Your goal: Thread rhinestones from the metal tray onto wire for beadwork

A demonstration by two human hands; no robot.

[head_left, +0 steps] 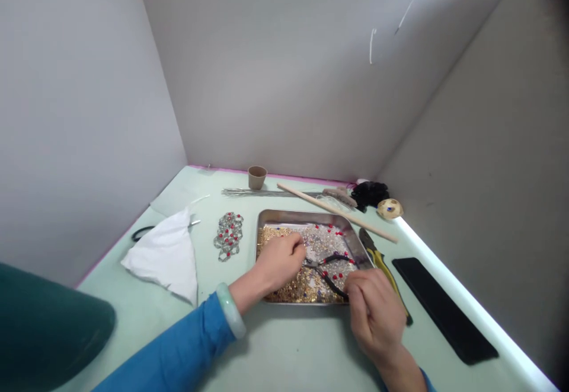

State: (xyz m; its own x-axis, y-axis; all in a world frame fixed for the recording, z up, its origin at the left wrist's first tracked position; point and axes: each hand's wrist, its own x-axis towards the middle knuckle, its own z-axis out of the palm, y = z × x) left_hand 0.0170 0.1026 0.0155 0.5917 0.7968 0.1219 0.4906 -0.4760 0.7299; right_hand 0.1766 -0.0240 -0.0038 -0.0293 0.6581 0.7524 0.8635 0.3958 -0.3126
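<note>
A metal tray (306, 215) holds gold and clear beads with scattered red ones. My left hand (280, 261) is over the tray's left side, thumb and fingers pinched together; whatever is between them is too small to make out. Small pliers (331, 270) with black handles lie on the beads, their jaws close to my left fingertips. Near the tray's front right corner, my right hand (376, 309) is closed, its fingertips beside the end of a pliers handle. What it pinches, if anything, cannot be seen. Left of the tray lies beaded wirework (229, 236) with red beads.
Yellow-handled pliers (386, 267) and a black strip (444, 309) lie at right. Behind the tray are a wooden stick (338, 211), a wire bundle (275, 193) and a brown cup (256, 177). A white cloth (166, 255) is at left. Walls enclose the table.
</note>
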